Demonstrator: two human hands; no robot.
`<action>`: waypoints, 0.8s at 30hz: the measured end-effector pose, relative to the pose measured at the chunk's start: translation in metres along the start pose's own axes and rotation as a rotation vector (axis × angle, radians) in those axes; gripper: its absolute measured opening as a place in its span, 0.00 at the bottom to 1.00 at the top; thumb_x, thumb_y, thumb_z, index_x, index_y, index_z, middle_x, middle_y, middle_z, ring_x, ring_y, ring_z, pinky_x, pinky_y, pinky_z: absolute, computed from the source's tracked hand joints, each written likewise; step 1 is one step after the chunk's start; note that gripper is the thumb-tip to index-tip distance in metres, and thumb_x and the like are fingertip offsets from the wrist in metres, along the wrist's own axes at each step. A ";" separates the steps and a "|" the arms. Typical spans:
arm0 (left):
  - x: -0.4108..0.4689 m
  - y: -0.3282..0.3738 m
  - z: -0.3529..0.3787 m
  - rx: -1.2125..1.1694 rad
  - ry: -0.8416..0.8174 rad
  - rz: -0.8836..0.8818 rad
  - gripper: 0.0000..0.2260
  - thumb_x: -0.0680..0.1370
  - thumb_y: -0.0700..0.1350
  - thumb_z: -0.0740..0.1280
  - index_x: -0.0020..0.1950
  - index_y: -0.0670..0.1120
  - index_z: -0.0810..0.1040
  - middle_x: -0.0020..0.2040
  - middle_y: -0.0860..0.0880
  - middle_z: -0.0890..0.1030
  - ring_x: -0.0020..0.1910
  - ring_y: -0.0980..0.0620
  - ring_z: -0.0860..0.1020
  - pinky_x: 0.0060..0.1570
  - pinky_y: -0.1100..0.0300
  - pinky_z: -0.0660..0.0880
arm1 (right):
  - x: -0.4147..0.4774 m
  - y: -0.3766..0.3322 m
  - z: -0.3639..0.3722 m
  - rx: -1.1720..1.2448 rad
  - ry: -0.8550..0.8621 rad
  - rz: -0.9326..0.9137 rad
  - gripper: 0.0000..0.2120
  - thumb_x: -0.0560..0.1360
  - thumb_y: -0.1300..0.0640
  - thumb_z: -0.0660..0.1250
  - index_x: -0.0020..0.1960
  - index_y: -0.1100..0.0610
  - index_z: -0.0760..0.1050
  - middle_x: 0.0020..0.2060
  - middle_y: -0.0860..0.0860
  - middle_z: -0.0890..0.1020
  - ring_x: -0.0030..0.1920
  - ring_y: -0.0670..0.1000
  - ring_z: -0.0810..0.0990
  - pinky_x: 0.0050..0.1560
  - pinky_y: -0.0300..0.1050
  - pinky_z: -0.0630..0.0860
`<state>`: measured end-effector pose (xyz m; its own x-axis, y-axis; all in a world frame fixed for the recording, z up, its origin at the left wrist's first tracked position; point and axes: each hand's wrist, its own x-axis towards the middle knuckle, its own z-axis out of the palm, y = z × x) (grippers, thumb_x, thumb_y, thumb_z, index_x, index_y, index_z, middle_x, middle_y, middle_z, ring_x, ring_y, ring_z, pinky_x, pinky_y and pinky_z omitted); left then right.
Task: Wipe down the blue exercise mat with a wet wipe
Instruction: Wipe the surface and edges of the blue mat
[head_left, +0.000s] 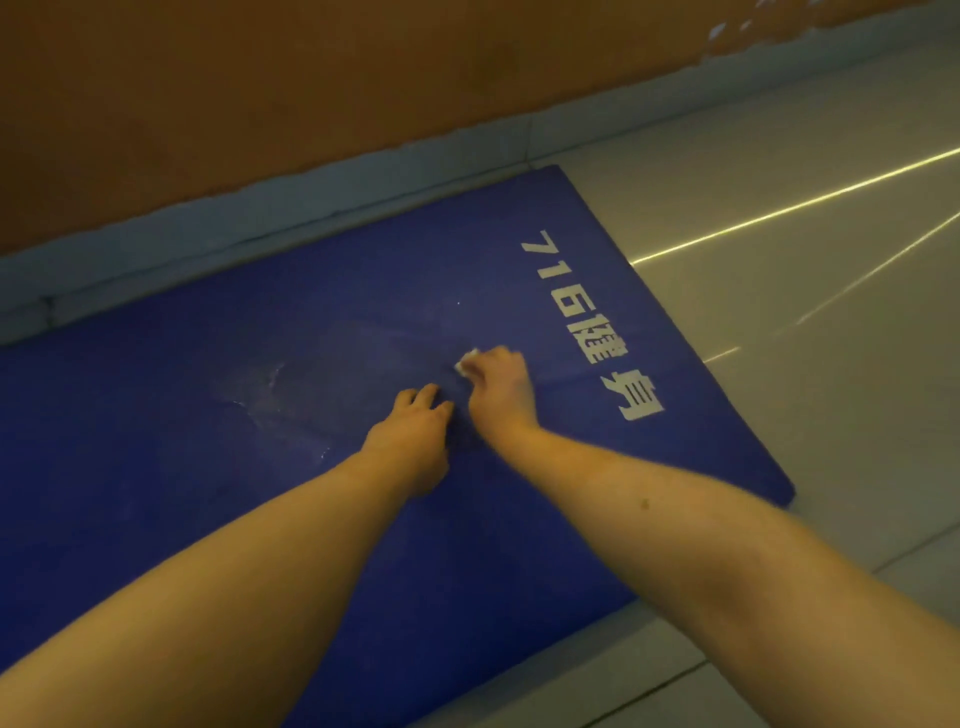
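Blue mat (156, 415) lies flat on the floor, running from left edge to right-centre, with pale smears (260, 395) on its left part. Left hand (415, 439) rests mid-mat, fingers loosely bent, holding nothing. Just right of it, right hand (501, 389) pinches a small white wipe (466, 362) bunched against the mat. The wipe looks light, soft and limp, so best kept bunched under the fingertips. The mat looks padded, likely grippy. Further right is white lettering (587, 322), then shiny floor tiles (779, 312). Wall (260, 104) and skirting (363, 192) hug the far edge. Nothing blocks wiping.
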<state>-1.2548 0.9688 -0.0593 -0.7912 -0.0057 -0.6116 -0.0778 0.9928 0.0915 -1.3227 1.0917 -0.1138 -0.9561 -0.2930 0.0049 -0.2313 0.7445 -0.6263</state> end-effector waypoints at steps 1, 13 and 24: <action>-0.002 -0.009 0.000 0.014 0.026 0.011 0.26 0.82 0.45 0.63 0.79 0.48 0.61 0.81 0.50 0.51 0.78 0.45 0.51 0.64 0.46 0.74 | -0.015 -0.005 0.007 0.034 -0.015 -0.026 0.09 0.80 0.65 0.65 0.56 0.60 0.82 0.51 0.59 0.80 0.54 0.61 0.75 0.58 0.52 0.72; -0.009 -0.052 -0.063 -1.074 0.131 -0.052 0.11 0.80 0.47 0.70 0.60 0.43 0.80 0.53 0.41 0.84 0.50 0.45 0.84 0.51 0.49 0.83 | -0.012 -0.073 -0.020 0.885 -0.205 0.643 0.08 0.77 0.56 0.74 0.54 0.57 0.79 0.51 0.56 0.84 0.53 0.57 0.84 0.55 0.55 0.83; -0.002 -0.076 -0.124 -0.959 0.228 -0.040 0.16 0.79 0.55 0.69 0.46 0.41 0.77 0.42 0.42 0.82 0.47 0.43 0.82 0.54 0.46 0.81 | 0.033 -0.164 -0.082 0.140 -0.248 0.524 0.10 0.80 0.61 0.67 0.60 0.55 0.81 0.51 0.54 0.82 0.51 0.54 0.81 0.48 0.47 0.79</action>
<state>-1.3228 0.8782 0.0325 -0.8674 -0.1606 -0.4710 -0.4864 0.4738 0.7342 -1.3311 1.0088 0.0532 -0.8621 -0.0515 -0.5041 0.3024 0.7460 -0.5933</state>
